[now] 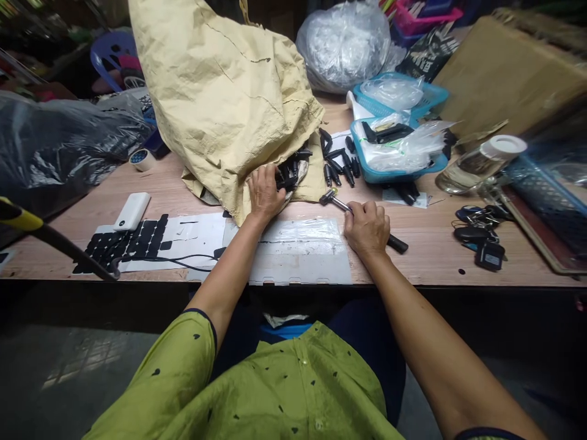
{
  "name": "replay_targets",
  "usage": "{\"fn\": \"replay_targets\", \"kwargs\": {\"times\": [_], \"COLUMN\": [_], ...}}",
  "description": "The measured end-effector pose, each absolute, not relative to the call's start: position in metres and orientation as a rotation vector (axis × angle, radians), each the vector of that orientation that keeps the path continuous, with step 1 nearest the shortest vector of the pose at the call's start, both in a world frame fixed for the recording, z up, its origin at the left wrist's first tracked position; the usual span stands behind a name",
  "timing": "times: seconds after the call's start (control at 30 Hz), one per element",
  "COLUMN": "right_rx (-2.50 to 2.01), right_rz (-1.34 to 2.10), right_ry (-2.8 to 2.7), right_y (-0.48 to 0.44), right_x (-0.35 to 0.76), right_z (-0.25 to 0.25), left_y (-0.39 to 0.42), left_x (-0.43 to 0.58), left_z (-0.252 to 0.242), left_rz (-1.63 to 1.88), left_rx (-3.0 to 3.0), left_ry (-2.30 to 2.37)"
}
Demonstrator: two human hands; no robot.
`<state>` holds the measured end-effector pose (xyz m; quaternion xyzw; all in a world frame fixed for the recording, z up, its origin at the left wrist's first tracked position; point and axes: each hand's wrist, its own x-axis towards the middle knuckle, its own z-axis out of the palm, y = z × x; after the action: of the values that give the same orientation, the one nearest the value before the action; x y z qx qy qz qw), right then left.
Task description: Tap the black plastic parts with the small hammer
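Two hands are working at the worktop (458, 232), head view only. L hand (265, 194) is reaching into the open mouth of the big tan paper sack (220, 91), fingers curling over a heap of small black plastic parts (290, 171) spilling out at the sack's lip; grip looks partly closed on them, but can't tell if any piece is actually pinched, since fingertips are hidden among the parts. R hand (367, 229) is clamping round the black handle of a small hammer (342, 205), fist closed, thumb on top.

Hammer's long axis is running diagonal: metal head (328, 196) pointing up-left toward the sack, black handle end (398, 245) poking out lower right past the fist. Head is sitting just right of the L hand, near but apart, w/ the part heap just above-left of it. So L hand is nearer the parts; R hand has the tool.

More loose black parts (337, 160) are lying in a scatter right of the sack, mostly long axes running near-to-far. Beyond them a blue tray (403, 174) w/ clear plastic bags, then a glass jar (481, 162) on its side. Keys (481, 241) are lying far right. Clear plastic sheet (300, 250) is lying under both wrists; white power bank (132, 211) and black foam pad sheet (131, 241) at left.
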<state>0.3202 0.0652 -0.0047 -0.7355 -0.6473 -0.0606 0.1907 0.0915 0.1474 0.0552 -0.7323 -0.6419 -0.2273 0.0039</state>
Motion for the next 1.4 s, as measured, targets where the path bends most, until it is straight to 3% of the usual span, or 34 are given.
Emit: {"fn": "replay_targets", "kwargs": {"times": [0.2,0.3,0.47,0.6,0.8,1.07,1.4], "right_rx": [-2.061,-2.053,-2.064,-2.05,-2.027,-1.578,-1.664], "right_rz": [-0.164,-0.159,-0.154,-0.136,0.038,0.408,0.168], "right_ry": [-1.819,-1.821,-1.804,-1.788,-1.676,-1.633,-1.895], "right_y": [0.065,0.065,0.064,0.067,0.057,-0.028,-0.042], "right_x": [0.32,0.32,0.319,0.322,0.328,0.289,0.264], "right_z": [-0.004,-0.003,-0.004,-0.005,0.008,0.035,0.025], "left_y": [0.16,0.153,0.096,0.054,0.051,0.052,0.055], "left_x": [0.095,0.088,0.068,0.06,0.062,0.073,0.079], "left_z": [0.054,0.056,0.05,0.031,0.017,0.021,0.018], "left_rz": [-0.602,-0.725,-1.021,-0.984,-0.92,-0.891,-0.913], "left_rx": [-2.453,-2.466,-2.727,-2.932,-2.989,-2.965,-2.918], "left_ry": [-1.947,-1.958,-1.951,-1.961,-1.922,-2.067,-2.117]}}
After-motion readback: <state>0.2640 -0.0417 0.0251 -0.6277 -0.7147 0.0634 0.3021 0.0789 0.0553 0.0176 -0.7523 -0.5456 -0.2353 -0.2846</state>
